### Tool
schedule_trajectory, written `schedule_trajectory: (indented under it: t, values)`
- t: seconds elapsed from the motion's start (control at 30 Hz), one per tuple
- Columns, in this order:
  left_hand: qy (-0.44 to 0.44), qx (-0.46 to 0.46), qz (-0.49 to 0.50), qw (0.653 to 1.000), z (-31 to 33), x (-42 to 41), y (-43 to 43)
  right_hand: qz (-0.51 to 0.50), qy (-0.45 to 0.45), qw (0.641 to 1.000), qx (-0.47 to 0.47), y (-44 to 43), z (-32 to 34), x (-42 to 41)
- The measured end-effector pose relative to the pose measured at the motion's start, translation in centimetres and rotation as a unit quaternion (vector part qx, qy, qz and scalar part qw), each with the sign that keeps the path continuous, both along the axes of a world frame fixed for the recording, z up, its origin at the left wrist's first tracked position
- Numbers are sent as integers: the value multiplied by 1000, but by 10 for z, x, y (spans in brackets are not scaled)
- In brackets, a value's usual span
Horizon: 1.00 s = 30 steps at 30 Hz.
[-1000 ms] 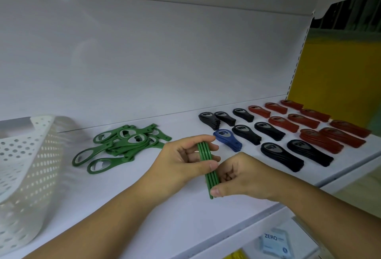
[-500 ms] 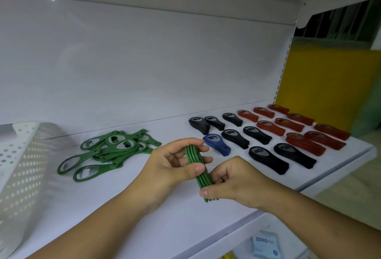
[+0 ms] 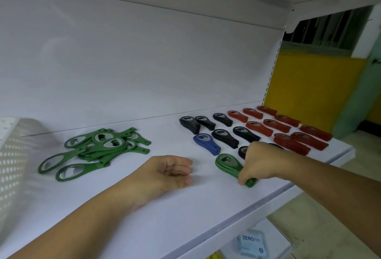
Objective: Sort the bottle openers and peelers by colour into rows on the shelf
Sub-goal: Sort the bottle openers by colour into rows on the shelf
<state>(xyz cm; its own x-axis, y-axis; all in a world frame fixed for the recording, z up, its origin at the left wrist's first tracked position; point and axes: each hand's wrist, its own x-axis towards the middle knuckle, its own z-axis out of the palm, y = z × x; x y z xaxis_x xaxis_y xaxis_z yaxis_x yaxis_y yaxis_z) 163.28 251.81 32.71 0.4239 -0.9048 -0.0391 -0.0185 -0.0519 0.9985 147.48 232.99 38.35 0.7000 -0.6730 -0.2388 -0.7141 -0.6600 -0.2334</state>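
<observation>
My right hand grips the handle end of a small stack of green bottle openers that lies flat on the white shelf, just in front of the blue stack. My left hand hovers beside it to the left, fingers loosely curled, holding nothing. A loose pile of green openers lies further left. Black stacks and red stacks stand in rows to the right; my right hand hides part of a black stack.
A white perforated basket stands at the shelf's far left. The shelf's front edge runs diagonally below my arms, with a lower shelf holding a "ZERO" pack. A yellow wall lies beyond the shelf's right end.
The green stack, held upright between both hands before, now lies flat on the shelf by the blue stack. My left hand has let go and drawn back left.
</observation>
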Motion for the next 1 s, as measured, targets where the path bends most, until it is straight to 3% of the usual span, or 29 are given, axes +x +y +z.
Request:
schedule_trajectory:
  t: [0.13,0.4,0.47,0.57,0.63,0.8,1.0]
  values:
    - [-18,6,0,1000,0,0,1,5,76,997,-23,-1,9,13]
    - [-49,27,-6,998,4,-2,3,36,132,988,-67,-2,18,17]
    - [-45,26,1,999,4,-2,3,42,88,989,-114,0,22,17]
    - [-41,13,19,999,4,-1,2,75,-50,979,-180,9,26,24]
    - [-39,1,46,998,5,1,1,92,-114,982,-119,22,20,33]
    - [-92,-15,177,980,11,20,9,124,-169,977,27,51,-31,83]
    - [-104,-61,349,929,16,51,20,68,-233,969,42,65,-51,181]
